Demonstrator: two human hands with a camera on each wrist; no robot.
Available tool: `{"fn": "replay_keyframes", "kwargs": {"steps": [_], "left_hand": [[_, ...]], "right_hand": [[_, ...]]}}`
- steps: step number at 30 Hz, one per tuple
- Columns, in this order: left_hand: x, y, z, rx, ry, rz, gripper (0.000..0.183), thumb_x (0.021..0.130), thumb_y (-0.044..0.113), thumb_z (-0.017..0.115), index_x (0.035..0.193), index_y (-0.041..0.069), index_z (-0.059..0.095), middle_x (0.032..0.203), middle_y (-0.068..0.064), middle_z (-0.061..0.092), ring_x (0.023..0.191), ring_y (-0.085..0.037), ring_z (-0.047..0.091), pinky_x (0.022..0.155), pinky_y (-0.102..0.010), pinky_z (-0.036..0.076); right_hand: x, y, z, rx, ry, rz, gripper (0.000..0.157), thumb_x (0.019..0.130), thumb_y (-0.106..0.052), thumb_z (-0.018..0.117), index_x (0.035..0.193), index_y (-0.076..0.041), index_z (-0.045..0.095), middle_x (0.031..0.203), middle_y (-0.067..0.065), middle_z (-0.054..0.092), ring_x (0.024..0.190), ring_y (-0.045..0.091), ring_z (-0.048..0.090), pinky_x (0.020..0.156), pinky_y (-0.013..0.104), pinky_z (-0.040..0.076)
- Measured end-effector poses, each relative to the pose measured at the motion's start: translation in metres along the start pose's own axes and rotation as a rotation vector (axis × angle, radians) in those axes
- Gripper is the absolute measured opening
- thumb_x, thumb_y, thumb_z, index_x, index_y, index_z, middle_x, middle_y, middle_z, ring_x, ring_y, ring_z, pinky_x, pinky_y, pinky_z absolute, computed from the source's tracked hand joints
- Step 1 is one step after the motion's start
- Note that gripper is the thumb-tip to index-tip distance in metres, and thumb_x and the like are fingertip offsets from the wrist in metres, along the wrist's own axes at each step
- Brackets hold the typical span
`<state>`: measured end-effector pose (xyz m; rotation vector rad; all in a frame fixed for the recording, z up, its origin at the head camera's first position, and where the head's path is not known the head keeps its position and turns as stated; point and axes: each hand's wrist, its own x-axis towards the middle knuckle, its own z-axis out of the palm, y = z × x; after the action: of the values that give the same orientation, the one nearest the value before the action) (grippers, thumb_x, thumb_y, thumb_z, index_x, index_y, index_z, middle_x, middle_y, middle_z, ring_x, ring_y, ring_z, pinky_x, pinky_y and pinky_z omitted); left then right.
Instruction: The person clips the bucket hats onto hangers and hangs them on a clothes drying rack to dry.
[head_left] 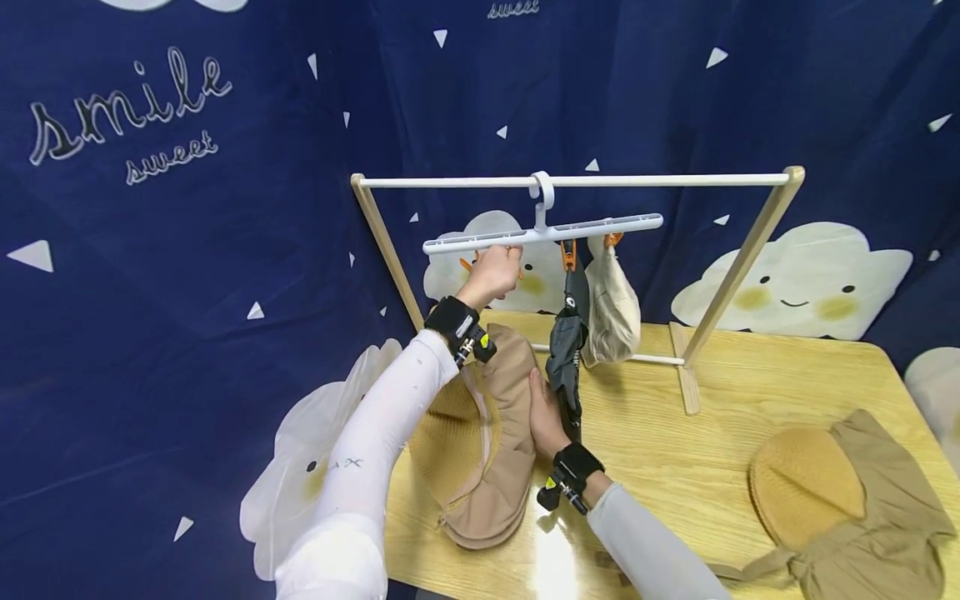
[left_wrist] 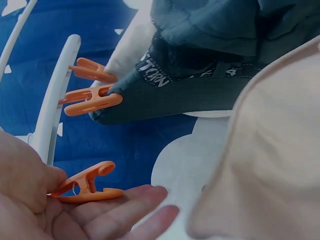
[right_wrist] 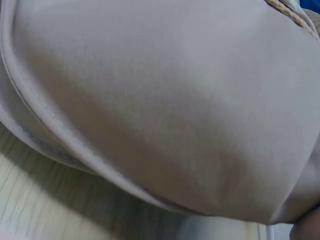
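Observation:
My left hand [head_left: 495, 273] is raised under the white hanger [head_left: 622, 224] and pinches an orange clip [left_wrist: 86, 187], whose jaws are spread with nothing between them. Below it, my right hand [head_left: 546, 417] grips the edge of a beige sun hat [head_left: 510, 467] with a tan woven part. The hat's cloth fills most of the right wrist view, where only a bit of my finger [right_wrist: 307, 227] shows. Close beside the left hand, another orange clip [left_wrist: 95, 100] holds a dark grey cap [left_wrist: 170, 95]. A cream cloth hat [head_left: 613, 308] hangs from a further clip.
The hanger hooks over the white bar [head_left: 667, 180] of a wooden-legged rack [head_left: 742, 267] on the table [head_left: 660, 467]. A second hat [head_left: 870, 508], khaki with a woven part, lies at the right. A dark blue curtain [head_left: 225, 333] closes off the back and left.

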<state>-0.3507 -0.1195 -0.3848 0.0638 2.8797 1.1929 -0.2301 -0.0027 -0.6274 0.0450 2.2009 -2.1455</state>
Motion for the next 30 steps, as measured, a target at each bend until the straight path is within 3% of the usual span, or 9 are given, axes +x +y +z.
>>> {"fn": "replay_keyframes", "kwargs": {"steps": [3,5,7,10,12,14,17,21,30], "left_hand": [[0.001,0.003,-0.003,0.006,-0.019,-0.013,0.058,0.115,0.043,0.028,0.091,0.009,0.068,0.068,-0.002,0.058,0.047,-0.016,0.046,0.049,-0.03,0.04],[0.0,0.003,-0.005,0.013,-0.016,-0.004,0.058,0.115,0.043,0.028,0.088,0.01,0.068,0.07,0.0,0.058,0.052,-0.016,0.045,0.071,-0.034,0.047],[-0.002,0.004,-0.006,0.013,-0.007,0.02,0.058,0.115,0.042,0.029,0.087,0.01,0.068,0.073,-0.002,0.06,0.063,-0.016,0.049,0.093,-0.043,0.045],[-0.004,0.003,-0.006,-0.008,-0.005,0.055,0.055,0.115,0.039,0.03,0.087,0.009,0.066,0.08,-0.003,0.063,0.075,-0.019,0.051,0.105,-0.051,0.039],[-0.005,0.004,-0.006,-0.02,-0.016,0.053,0.052,0.115,0.039,0.03,0.086,0.01,0.062,0.082,-0.004,0.06,0.074,-0.02,0.05,0.087,-0.045,0.048],[-0.004,0.004,-0.006,-0.022,-0.028,0.042,0.051,0.115,0.04,0.029,0.086,0.011,0.058,0.082,-0.005,0.056,0.066,-0.02,0.047,0.068,-0.038,0.045],[-0.002,0.006,-0.005,-0.024,-0.037,0.01,0.048,0.115,0.042,0.029,0.087,0.013,0.055,0.081,-0.004,0.053,0.055,-0.015,0.042,0.053,-0.029,0.037],[0.0,0.007,-0.005,-0.047,-0.052,-0.02,0.049,0.115,0.041,0.031,0.097,0.006,0.061,0.081,-0.003,0.057,0.046,-0.012,0.037,0.046,-0.026,0.032],[0.002,0.008,-0.005,-0.035,-0.069,-0.02,0.044,0.115,0.039,0.032,0.097,0.011,0.059,0.086,-0.005,0.056,0.042,-0.011,0.035,0.042,-0.026,0.033]], "right_hand": [[0.007,-0.007,-0.001,0.051,-0.007,0.058,0.093,0.105,-0.072,0.026,0.167,-0.003,0.017,0.173,0.019,0.016,0.161,0.035,0.012,0.129,0.049,0.011],[0.011,-0.011,-0.001,0.083,-0.003,0.09,0.092,0.106,-0.072,0.026,0.168,-0.005,0.012,0.175,0.016,0.011,0.162,0.033,0.007,0.13,0.048,0.008],[0.016,-0.016,-0.001,0.133,-0.014,0.1,0.09,0.107,-0.07,0.025,0.168,-0.006,0.009,0.176,0.014,0.006,0.162,0.03,0.002,0.13,0.046,0.004],[0.022,-0.022,0.0,0.227,-0.027,0.13,0.089,0.106,-0.07,0.023,0.168,-0.01,0.003,0.176,0.009,-0.001,0.162,0.025,-0.004,0.13,0.043,-0.001],[0.026,-0.025,0.001,0.282,-0.052,0.133,0.088,0.106,-0.069,0.021,0.168,-0.011,-0.003,0.176,0.007,-0.007,0.162,0.023,-0.009,0.129,0.042,-0.004],[0.03,-0.028,0.001,0.336,-0.06,0.138,0.088,0.106,-0.069,0.02,0.168,-0.013,-0.007,0.176,0.007,-0.01,0.162,0.023,-0.01,0.129,0.041,-0.004],[0.032,-0.03,0.003,0.438,-0.133,0.153,0.09,0.104,-0.072,0.015,0.169,-0.012,-0.004,0.176,0.011,-0.001,0.162,0.027,0.002,0.13,0.041,0.003],[0.034,-0.033,0.003,0.533,-0.22,0.176,0.092,0.101,-0.076,0.01,0.169,-0.014,0.003,0.173,0.015,0.015,0.158,0.03,0.018,0.129,0.039,0.012],[0.036,-0.041,0.004,0.587,-0.222,0.21,0.098,0.099,-0.08,0.015,0.169,-0.013,0.006,0.174,0.014,0.012,0.158,0.026,0.018,0.128,0.034,0.014]]}}
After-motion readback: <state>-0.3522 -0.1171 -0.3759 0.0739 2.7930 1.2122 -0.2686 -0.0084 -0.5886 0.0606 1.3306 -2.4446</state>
